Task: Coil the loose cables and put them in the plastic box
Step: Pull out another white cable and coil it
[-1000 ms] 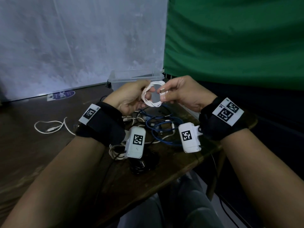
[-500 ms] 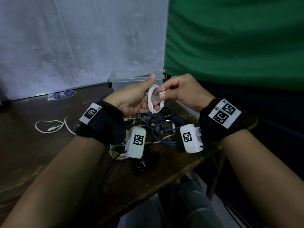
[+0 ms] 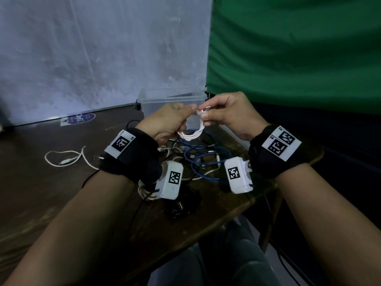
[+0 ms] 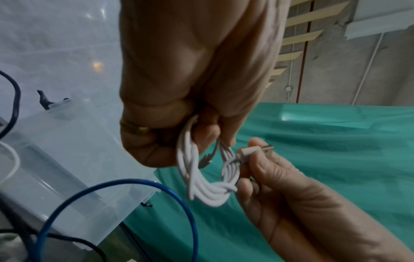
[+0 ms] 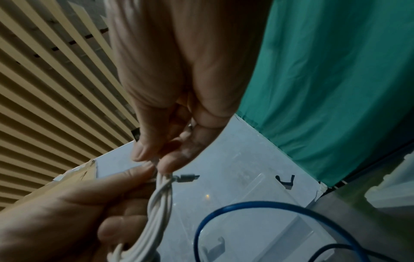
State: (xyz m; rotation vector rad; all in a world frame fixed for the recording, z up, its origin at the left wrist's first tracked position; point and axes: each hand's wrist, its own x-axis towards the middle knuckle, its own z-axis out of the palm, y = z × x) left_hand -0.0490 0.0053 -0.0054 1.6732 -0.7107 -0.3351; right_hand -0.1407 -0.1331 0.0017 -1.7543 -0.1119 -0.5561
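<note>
A white cable wound into a small coil (image 3: pixel 190 135) (image 4: pixel 201 184) (image 5: pixel 156 203) hangs between both hands above the table. My left hand (image 3: pixel 171 120) (image 4: pixel 190 134) grips the top of the coil with curled fingers. My right hand (image 3: pixel 208 114) (image 5: pixel 154 163) pinches the cable's USB plug (image 4: pixel 257 150) beside the coil, with the tail wrapped around the bundle. The clear plastic box (image 3: pixel 173 100) (image 4: pixel 67 150) stands open on the table just behind the hands. A small metal plug (image 5: pixel 186 177) sticks out of the coil.
A tangle of blue (image 3: pixel 206 159), black and white cables lies on the dark wooden table (image 3: pixel 61 193) under the hands. A loose white cable (image 3: pixel 66 158) lies at the left. A black cable bundle (image 3: pixel 177 207) sits near the front edge. A green cloth (image 3: pixel 288 48) hangs at right.
The coil went from a flat open ring to a narrow hanging bundle. My right hand carried the plug end around it, and both hands have risen slightly toward the box.
</note>
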